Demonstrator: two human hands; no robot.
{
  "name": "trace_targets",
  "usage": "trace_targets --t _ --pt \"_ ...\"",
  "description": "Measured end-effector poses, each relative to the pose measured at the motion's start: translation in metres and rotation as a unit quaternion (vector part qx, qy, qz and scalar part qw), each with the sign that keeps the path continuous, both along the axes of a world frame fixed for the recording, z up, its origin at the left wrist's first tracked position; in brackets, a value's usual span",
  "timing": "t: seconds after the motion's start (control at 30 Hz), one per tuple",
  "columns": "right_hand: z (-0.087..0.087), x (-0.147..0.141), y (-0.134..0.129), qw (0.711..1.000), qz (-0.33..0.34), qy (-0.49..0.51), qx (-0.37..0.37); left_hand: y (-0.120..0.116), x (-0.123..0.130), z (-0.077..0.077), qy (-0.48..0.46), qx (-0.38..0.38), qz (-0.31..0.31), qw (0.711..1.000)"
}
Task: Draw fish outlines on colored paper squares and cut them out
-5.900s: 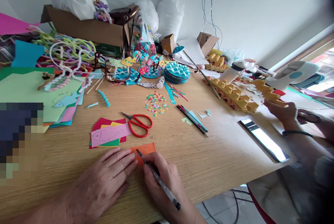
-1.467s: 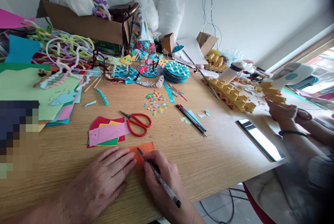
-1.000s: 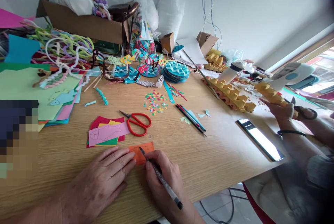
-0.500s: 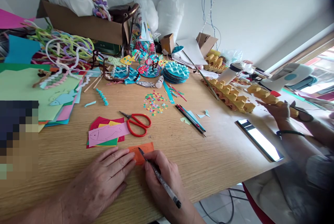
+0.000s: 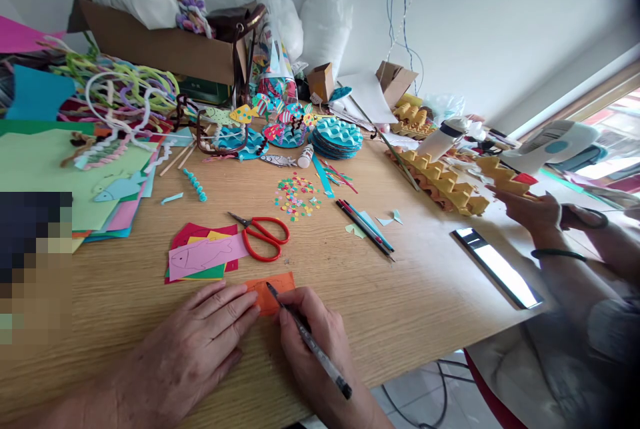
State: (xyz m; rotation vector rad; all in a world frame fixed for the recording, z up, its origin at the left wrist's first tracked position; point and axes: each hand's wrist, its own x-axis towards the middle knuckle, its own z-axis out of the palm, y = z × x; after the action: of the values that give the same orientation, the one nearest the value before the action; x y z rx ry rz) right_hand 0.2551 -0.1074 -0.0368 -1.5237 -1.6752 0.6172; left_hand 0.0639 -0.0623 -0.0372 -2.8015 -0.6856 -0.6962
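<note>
My right hand [image 5: 317,332] grips a pen [image 5: 316,349], its tip touching a small orange piece of paper [image 5: 271,288] that bears thin dark lines. My left hand [image 5: 200,336] lies flat with fingers stretched out, the fingertips pressing on the paper's left side. Just beyond sits a pile of coloured paper pieces, topped by a pink piece [image 5: 203,257] with a fish drawn on it. Red-handled scissors [image 5: 265,239] lie beside that pile, their blades pointing left. Part of the orange paper is hidden under my fingers.
Pencils [image 5: 365,229] and paper scraps lie right of the scissors, with confetti dots [image 5: 297,196] behind. A phone [image 5: 495,269] rests near the right edge. Another person's hands [image 5: 540,216] hold a yellow egg carton piece. Coloured sheets [image 5: 40,162] are stacked at left.
The pen tip has shifted slightly right along the orange paper, and the line there looks longer. My left hand stays put. At right, the other person's hands have raised and turned the egg carton piece.
</note>
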Motion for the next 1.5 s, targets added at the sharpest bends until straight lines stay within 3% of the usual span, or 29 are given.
trace_targets --t 0.47,1.5 --pt "0.0007 0.0001 0.0005 1.0 0.02 -0.003 0.007 0.0003 0.0014 0.0023 -0.001 0.001 0.005 1.0" --pt "-0.0002 0.001 -0.0009 1.0 -0.002 0.003 -0.001 -0.001 0.0007 0.0003 -0.001 0.0 0.005 1.0"
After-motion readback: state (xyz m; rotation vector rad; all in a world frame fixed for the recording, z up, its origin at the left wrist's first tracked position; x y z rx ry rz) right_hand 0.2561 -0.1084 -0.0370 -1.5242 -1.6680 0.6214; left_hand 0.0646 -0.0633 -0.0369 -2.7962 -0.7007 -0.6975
